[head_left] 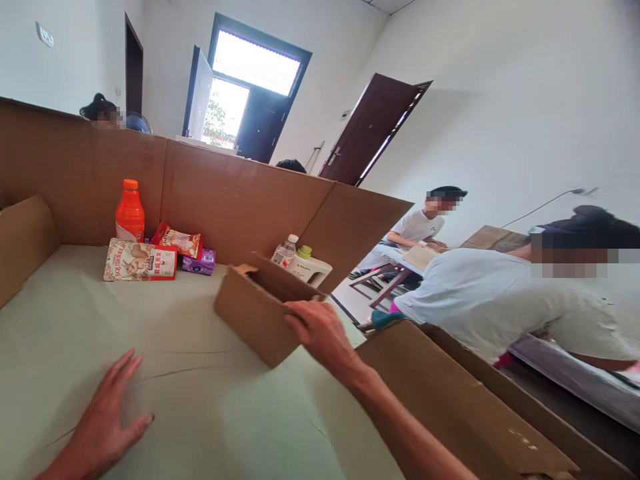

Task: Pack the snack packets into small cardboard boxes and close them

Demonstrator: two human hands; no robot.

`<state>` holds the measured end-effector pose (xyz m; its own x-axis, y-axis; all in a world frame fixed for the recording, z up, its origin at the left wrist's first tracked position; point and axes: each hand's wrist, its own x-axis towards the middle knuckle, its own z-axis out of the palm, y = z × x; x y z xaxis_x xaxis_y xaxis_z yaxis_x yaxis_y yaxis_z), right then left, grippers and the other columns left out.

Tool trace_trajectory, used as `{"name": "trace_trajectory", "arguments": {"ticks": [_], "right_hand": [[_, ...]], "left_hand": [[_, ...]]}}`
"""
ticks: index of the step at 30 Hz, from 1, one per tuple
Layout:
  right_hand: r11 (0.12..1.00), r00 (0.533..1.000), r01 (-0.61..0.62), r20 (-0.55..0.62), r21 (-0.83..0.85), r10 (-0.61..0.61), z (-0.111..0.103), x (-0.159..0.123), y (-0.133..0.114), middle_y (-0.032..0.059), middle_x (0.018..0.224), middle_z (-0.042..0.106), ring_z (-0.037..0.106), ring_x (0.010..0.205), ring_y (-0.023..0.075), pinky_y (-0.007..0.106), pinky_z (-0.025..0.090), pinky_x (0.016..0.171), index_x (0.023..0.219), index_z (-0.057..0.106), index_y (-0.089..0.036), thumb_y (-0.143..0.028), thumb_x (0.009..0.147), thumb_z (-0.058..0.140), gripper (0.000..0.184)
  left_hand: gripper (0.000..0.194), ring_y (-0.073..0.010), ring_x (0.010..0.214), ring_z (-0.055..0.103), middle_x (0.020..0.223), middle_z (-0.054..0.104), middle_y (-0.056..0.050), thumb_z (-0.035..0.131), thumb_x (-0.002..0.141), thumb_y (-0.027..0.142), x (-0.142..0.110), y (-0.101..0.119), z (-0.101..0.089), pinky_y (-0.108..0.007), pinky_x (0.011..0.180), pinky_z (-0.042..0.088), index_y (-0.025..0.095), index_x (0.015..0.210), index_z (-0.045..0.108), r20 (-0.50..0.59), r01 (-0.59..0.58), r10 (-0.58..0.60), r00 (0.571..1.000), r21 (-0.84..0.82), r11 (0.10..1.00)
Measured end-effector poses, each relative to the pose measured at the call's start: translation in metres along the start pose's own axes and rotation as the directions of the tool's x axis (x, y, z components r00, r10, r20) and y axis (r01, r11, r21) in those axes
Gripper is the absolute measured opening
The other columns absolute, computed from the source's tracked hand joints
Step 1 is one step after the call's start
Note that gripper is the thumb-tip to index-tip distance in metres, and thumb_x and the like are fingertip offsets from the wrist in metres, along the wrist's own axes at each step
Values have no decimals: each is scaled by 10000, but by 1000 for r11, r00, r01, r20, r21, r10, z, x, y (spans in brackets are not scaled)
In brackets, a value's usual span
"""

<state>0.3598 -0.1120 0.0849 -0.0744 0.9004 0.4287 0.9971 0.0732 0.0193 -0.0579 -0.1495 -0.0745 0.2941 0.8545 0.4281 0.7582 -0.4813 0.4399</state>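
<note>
My right hand (320, 330) grips the near right top edge of an open-topped cardboard box (260, 313), which stands on the pale green cloth (200, 413). Some of its fingertips are hidden behind the box wall. To the left, my left hand (107, 413) lies low over the cloth, thumb and fingers spread, holding nothing. Just behind the box are a clear bottle with a white cap (285, 252) and a white jug with a green cap (310, 267), both partly covered by it. The inside of the box shows only in part.
An orange bottle (130, 210), a squirrel-print snack pouch (140, 260), a red snack bag (177, 240) and a purple pack (199, 263) sit at the back left. Cardboard walls (240, 193) border the cloth. Several people are nearby; a person in a white shirt (480, 293) bends at right.
</note>
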Motion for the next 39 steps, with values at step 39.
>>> {"name": "trace_trajectory", "arguments": {"ticks": [39], "right_hand": [[876,953,218,98,431,-286,155,231,-233,151,1382,636,564,1282,276,414,418,1087,1329,602,-132,-141,840,567,490]], "left_hand": [[903,-346,1268,628,1426,628,-34,607,899,535,22,-52,-52,-512,971,594,395,1609,67,181,428,-388,904,-352,832]]}}
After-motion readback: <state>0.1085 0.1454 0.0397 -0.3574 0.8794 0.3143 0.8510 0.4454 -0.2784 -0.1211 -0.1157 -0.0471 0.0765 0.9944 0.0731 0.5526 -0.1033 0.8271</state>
